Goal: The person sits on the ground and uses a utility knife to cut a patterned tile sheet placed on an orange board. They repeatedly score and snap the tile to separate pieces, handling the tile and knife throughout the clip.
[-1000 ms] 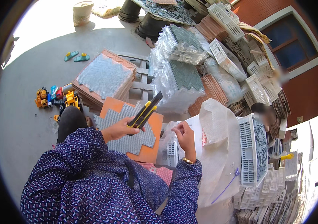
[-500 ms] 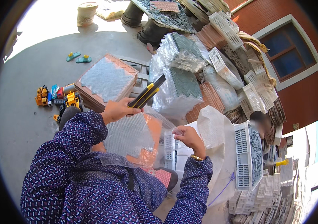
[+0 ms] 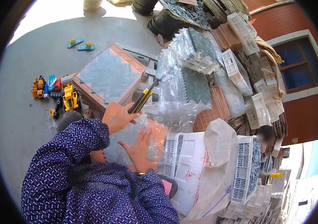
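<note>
My left hand (image 3: 118, 118) is closed around a utility knife (image 3: 141, 100) with a black and yellow handle. Its blade end points up and away to the right. My right hand (image 3: 140, 148) lies with fingers spread on a grey mesh-backed sheet (image 3: 115, 146), which rests on an orange board (image 3: 160, 131) in front of me. Clear plastic film (image 3: 174, 111) spreads wrinkled beyond the board and partly over its right side. Farther off, a stack of orange boards (image 3: 138, 71) carries another grey mesh-backed sheet (image 3: 108, 71).
Toy vehicles (image 3: 69, 98) and green slippers (image 3: 86, 46) lie on the floor to the left. Plastic-wrapped tile stacks (image 3: 196, 84) stand beyond. To the right are a white box (image 3: 189, 175), a crate of grey pieces (image 3: 243, 170) and a person (image 3: 265, 136).
My right hand has let go of the plastic film and moved left, opening flat onto the mesh-backed sheet. The film now spreads out beyond the board. My left hand keeps the knife.
</note>
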`<state>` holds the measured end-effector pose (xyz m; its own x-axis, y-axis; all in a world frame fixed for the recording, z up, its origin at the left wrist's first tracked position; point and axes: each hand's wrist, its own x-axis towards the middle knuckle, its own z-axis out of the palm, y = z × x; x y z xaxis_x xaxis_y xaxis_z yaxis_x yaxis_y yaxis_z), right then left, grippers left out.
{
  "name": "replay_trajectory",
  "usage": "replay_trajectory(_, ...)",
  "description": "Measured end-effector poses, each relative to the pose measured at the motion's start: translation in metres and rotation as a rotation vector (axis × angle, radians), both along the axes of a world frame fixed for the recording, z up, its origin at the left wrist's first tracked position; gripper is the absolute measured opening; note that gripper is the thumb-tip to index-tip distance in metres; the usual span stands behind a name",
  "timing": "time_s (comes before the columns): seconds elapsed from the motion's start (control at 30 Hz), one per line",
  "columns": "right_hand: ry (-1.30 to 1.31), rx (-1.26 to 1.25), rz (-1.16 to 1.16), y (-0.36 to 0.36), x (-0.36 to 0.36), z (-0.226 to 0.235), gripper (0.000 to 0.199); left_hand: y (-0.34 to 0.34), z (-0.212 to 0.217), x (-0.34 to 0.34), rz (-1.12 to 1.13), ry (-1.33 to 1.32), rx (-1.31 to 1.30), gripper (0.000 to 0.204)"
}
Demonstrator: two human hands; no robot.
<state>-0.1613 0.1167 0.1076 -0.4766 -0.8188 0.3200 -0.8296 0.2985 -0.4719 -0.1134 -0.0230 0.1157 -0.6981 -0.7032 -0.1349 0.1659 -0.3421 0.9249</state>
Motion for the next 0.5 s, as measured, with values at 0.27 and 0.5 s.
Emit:
replay_trajectory(0.27, -1.516, -0.512, -0.355, -0.021, -0.097, -0.058, 0.055, -0.034, 0.022, -0.005, -0.193, -0.174, -0.297, 0.060)
replay_trajectory(0.5, -0.982, -0.887, -0.447, -0.034, -0.224, 0.074, 0.042, -0.083, -0.012, -0.010, 0.044, 0.110, 0.178, 0.041)
